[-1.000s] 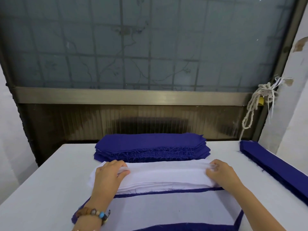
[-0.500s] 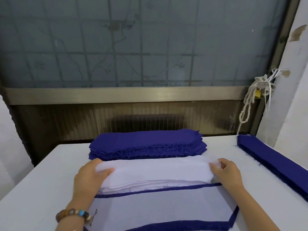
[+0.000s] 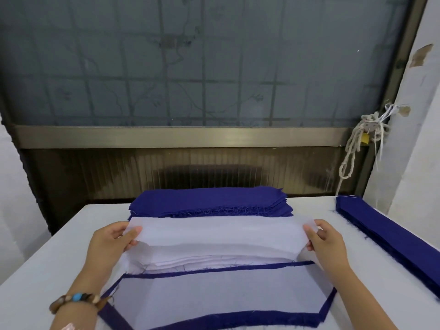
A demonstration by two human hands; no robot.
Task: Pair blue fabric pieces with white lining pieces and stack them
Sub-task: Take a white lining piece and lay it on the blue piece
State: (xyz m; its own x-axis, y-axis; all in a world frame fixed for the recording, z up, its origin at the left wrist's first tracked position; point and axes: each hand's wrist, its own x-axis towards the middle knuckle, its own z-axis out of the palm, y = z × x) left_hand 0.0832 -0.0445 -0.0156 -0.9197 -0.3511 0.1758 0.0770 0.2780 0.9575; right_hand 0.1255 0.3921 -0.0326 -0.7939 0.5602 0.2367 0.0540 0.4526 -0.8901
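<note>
Left hand (image 3: 112,244): fingers pinch the left end of the top white lining piece (image 3: 214,231). The piece is raised off the white lining stack (image 3: 209,258) and stretched by both ends, likely so it stays flat. Blue fabric stack (image 3: 209,201) sits just behind. Paired pile (image 3: 226,296) lies nearest, probably its destination. Right hand (image 3: 326,241): fingers pinch the right end. Blue strips (image 3: 392,236) lie far right on the surface (image 3: 59,246).

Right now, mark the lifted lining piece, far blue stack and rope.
lifted lining piece (image 3: 221,231), head view, sheet's middle
far blue stack (image 3: 207,198), head view, top face
rope (image 3: 369,125), head view, knotted top
</note>
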